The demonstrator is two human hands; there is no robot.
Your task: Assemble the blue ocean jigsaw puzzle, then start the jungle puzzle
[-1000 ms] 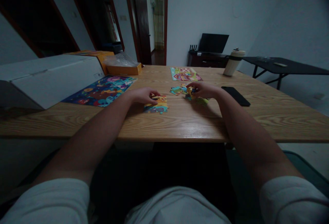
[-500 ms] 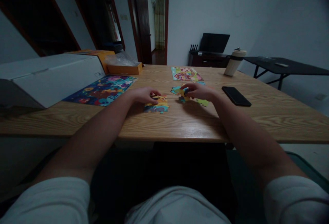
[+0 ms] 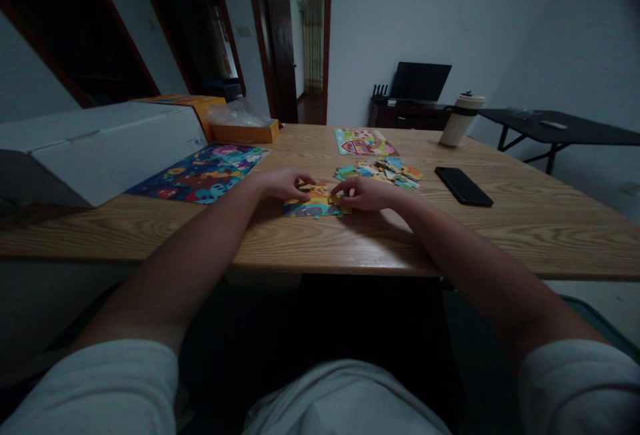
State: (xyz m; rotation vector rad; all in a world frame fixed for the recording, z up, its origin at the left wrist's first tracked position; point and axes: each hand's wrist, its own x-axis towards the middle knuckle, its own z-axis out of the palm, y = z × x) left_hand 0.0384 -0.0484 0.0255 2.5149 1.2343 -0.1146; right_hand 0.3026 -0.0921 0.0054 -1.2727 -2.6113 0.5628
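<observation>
A partly joined jigsaw puzzle (image 3: 313, 209) lies flat on the table in front of me, in yellow, orange and blue. My left hand (image 3: 286, 185) rests at its left side, thumb and fingers apart on the joined pieces. At the right side of the puzzle, my right hand (image 3: 364, 194) pinches a puzzle piece (image 3: 333, 200) against the edge; the fingers partly hide it. Just behind the right hand lies a heap of loose puzzle pieces (image 3: 385, 170), several of them overlapping.
A pink and green picture sheet (image 3: 365, 142) lies behind the heap. On the right are a black phone (image 3: 463, 186) and a cream tumbler (image 3: 461, 122). To the left, a dark blue picture sheet (image 3: 200, 174) lies beside a white box (image 3: 115, 142) and an orange tray (image 3: 245, 132) holding clear plastic.
My right hand has moved left and nearer, from the loose pieces to the right edge of the joined puzzle, carrying a piece. My left hand has stayed nearly still.
</observation>
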